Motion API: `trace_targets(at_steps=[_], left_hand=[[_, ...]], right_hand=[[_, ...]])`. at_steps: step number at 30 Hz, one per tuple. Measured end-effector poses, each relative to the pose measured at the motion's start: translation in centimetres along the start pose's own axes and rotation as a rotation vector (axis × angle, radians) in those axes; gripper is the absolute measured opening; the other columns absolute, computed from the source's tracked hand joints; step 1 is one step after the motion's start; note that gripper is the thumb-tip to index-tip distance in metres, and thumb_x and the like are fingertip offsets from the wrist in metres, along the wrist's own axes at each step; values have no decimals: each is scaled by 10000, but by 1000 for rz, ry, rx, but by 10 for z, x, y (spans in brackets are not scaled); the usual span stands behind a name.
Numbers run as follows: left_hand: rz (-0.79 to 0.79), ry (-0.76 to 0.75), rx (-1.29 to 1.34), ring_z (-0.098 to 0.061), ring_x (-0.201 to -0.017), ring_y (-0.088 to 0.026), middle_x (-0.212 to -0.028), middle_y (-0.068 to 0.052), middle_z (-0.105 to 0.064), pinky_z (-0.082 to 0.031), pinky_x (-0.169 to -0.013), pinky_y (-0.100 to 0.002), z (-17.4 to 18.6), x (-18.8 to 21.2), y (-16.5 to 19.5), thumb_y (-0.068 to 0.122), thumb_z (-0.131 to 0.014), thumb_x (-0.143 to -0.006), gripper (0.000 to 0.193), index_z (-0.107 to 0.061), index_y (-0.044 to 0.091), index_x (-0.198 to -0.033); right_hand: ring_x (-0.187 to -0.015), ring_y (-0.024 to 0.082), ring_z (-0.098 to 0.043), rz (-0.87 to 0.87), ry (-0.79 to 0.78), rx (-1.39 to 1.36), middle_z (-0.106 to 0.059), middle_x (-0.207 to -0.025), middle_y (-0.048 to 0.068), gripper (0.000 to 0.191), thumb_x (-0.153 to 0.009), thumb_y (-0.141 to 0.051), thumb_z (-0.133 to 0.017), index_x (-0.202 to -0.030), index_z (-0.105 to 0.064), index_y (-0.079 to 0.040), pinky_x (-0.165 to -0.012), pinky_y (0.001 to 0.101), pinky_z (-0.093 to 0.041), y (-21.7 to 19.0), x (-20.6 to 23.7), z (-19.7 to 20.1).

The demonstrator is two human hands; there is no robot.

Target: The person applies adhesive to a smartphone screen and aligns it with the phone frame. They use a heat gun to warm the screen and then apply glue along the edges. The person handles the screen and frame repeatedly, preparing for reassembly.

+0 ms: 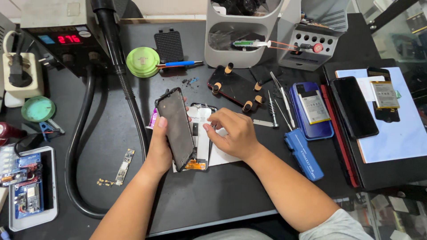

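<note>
- Head view: we look down on a black work mat (213, 195) crowded with phone repair gear.
- Our left hand (160, 149) is closed around a dark phone screen panel (177, 128), thumb across its left edge and fingers behind it; the panel is tilted up off the mat, near the middle of the picture.
- Just beside and partly under that panel lies an opened phone body (202, 138), its white inner plate and an orange flex strip showing at the lower end.
- Our right hand (233, 133) rests on the opened phone body with the fingers bent down and the fingertips (209, 126) pressing its white inner plate; it grips nothing that we can see.
- A white sheet (220, 153) sits under the phone body and the right hand.
- Further back lies a red-edged phone (233, 86) with 4 tan clips on its rim.
- To the right we see tweezers and a small screwdriver (278, 104), a blue phone with its battery exposed (311, 111), and a blue tool case (304, 153).
- To the left a thick black hose (78, 151) loops from a rework station with a red digital readout (69, 39).
- A small bare circuit board (124, 165) lies left of our left forearm.
- A green round tin (142, 61) sits at the back.
</note>
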State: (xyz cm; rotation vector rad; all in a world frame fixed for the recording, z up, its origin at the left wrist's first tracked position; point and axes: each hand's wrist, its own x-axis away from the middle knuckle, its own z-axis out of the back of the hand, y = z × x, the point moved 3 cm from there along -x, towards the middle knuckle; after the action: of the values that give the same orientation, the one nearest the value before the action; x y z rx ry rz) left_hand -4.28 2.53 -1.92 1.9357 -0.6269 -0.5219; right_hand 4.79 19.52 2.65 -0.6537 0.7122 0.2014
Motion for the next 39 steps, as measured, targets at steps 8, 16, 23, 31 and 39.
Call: trace_targets(at_steps=[8, 16, 23, 31, 39], left_hand=[[37, 58, 106, -605, -1115, -165, -1277, -57, -603, -532, -956, -360, 5, -6, 8, 620, -358, -987, 780, -479, 38, -1491], [-62, 106, 151, -605, -1104, -175, -1245, -70, -600, -564, -885, -378, 17, -14, 26, 603, -362, -1010, 756, -489, 18, -1471], [-104, 87, 196, -613, -1033, -183, -1198, -76, -588, -571, -825, -390, 21, -17, 28, 638, -387, -1007, 773, -492, 16, -1454], [-157, 11, 327, -611, -1004, -217, -1212, -86, -579, -545, -798, -382, 35, -18, 38, 691, -434, -1003, 842, -501, -11, -1463], [-115, -52, 448, -572, -924, -190, -1148, -63, -565, -511, -681, -365, 45, -12, 33, 766, -519, -910, 870, -511, 28, -1369]], right_hand=[[-720, 176, -709, -4, 0, -31, -678, -849, 72, 167, -912, -110, -758, -1001, -646, -22, -645, 277, -558, 5, 1, 2], [-694, 168, -684, -38, 14, -11, -662, -815, 65, 147, -915, -92, -753, -992, -647, -25, -623, 277, -534, 5, 1, 3], [-672, 152, -672, -56, 40, 30, -656, -808, 50, 129, -930, -98, -749, -990, -654, -33, -610, 269, -519, 8, 3, 5], [-706, 172, -665, -126, 61, 44, -672, -845, 61, 102, -952, -101, -734, -986, -670, -30, -625, 269, -514, 21, 10, 10], [-743, 148, -701, -206, 105, -79, -678, -874, 61, 89, -979, -91, -709, -1007, -662, -21, -656, 256, -536, 11, 13, 19]])
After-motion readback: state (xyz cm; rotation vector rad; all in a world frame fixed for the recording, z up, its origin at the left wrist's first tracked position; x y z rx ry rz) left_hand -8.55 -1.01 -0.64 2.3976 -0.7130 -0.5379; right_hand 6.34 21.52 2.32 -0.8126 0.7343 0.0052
